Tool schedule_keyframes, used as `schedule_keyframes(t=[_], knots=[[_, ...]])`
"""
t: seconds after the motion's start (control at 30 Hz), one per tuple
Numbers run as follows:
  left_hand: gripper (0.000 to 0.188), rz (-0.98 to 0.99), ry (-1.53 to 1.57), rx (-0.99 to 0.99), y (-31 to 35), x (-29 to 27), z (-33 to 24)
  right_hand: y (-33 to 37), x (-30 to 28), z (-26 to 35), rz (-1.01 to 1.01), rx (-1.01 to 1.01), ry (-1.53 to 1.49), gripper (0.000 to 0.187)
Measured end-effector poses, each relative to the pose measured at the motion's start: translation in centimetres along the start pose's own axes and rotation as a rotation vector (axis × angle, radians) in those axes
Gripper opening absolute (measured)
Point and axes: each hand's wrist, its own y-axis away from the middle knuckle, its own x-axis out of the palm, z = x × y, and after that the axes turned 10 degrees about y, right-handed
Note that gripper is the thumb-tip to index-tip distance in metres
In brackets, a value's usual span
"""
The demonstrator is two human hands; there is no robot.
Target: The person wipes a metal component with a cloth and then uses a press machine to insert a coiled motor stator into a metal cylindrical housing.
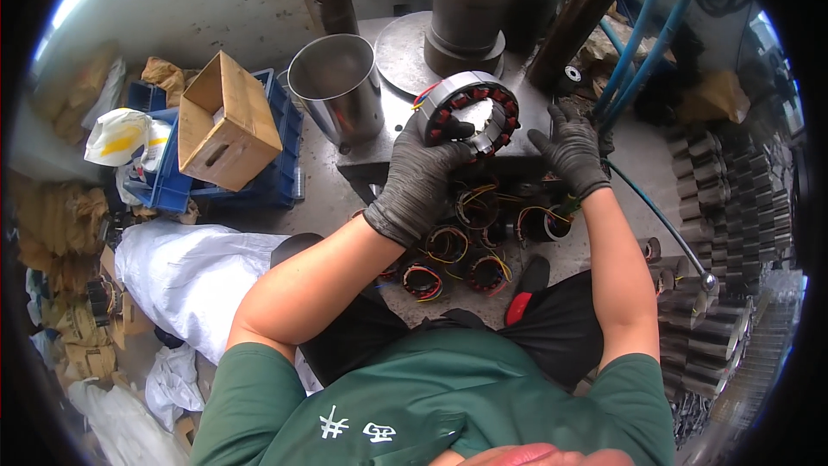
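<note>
One stator ring (442, 103), inner teeth wound in red: grasped tilted in our gloved left hand (414, 177), above the near part of the metal worktable (377, 151). One gloved right hand (569, 151), ours: fingers loosely spread, gripping nothing, beside the table's right side; contact we cannot tell. Upon the table: one steel jug (355, 110), left; one thick metal cylinder (470, 13), behind the ring. Below the table edge: several wired stators (473, 280). Leftward: one cardboard box (237, 160), upon a blue crate (283, 155).
</note>
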Motion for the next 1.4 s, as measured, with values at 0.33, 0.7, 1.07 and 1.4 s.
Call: schedule_keyframes(t=[0.33, 0.7, 1.07, 1.4], knots=[[0.087, 0.532, -0.773, 0.81, 0.0, 0.7, 1.7, 7.2, -8.8, 9.1, 0.504, -0.039, -2.491, 0.093], [0.056, 0.408, -0.274, 0.243, 1.4, 1.0, 1.1, 7.1, -7.9, 7.8, 0.287, 0.11, -2.507, 0.068], [0.04, 0.28, -0.511, 0.34, -1.6, -0.7, -2.7, 5.6, -9.0, 6.0, 0.723, 0.293, -2.253, 0.08], [0.038, 0.372, -0.989, 0.437, -0.7, -1.0, -1.8, 6.6, -9.2, 8.2, 0.905, 0.252, -2.275, 0.086]])
